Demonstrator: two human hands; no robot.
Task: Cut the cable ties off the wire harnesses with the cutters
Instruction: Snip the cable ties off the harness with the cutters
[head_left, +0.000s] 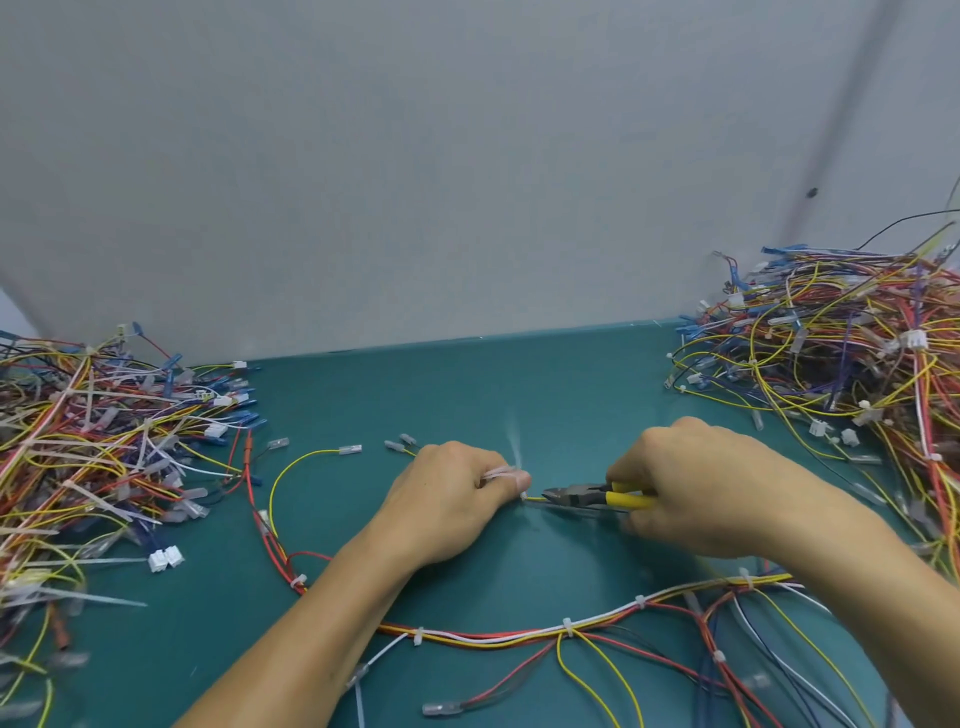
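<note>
Cutters nose-on to my left thumb

My left hand (452, 499) lies knuckles-up on the table (467, 395). Its fingers are curled, and thumb and forefinger pinch a white cable tie (497, 472) whose blurred tail sticks up just beyond my fingertips. My right hand (696, 483) is wrapped round the yellow handles of the cutters (582, 496), and the handles lie close together. The dark nose points at my left thumb and meets a short yellow wire (535, 499) showing just under it. Whether the blades bite the wire or a tie there, I cannot tell. Nearer to me than both wrists, a long harness (519, 636) of red, white and yellow wires runs across under my forearms, with small white ties spaced along it. Well out past my left knuckles lies a tangled heap (93, 457) of wires and loose ties. A second heap (841, 364) rises beyond my right hand.
</note>
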